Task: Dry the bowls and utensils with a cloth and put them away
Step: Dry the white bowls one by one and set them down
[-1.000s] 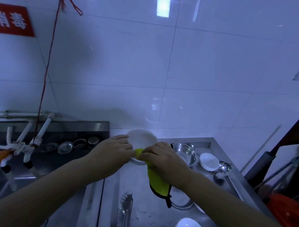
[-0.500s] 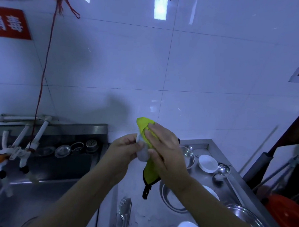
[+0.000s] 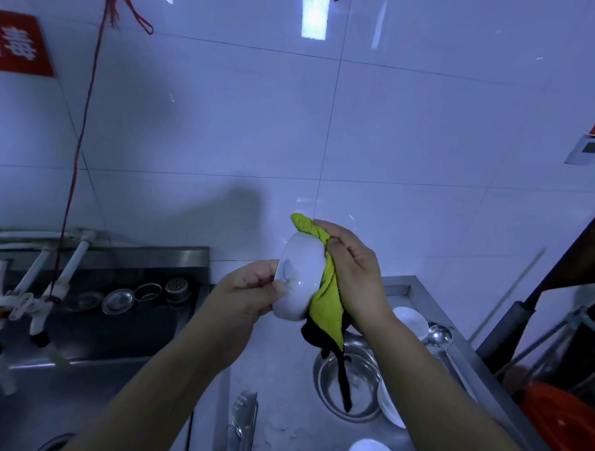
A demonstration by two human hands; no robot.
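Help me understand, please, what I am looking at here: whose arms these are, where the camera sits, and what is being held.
There is no machine here. A person wears a wide-angle camera on the head, so you look forward and down along their own two arms.

The left hand grips a small white bowl, tipped on its side. The right hand presses a yellow-green cloth against the bowl's inner side to dry it; a black part of the cloth dangles below.

Beneath lies a steel counter with a metal bowl, more white bowls, a ladle and tongs. To the left is a sink with taps; behind is a white tiled wall.
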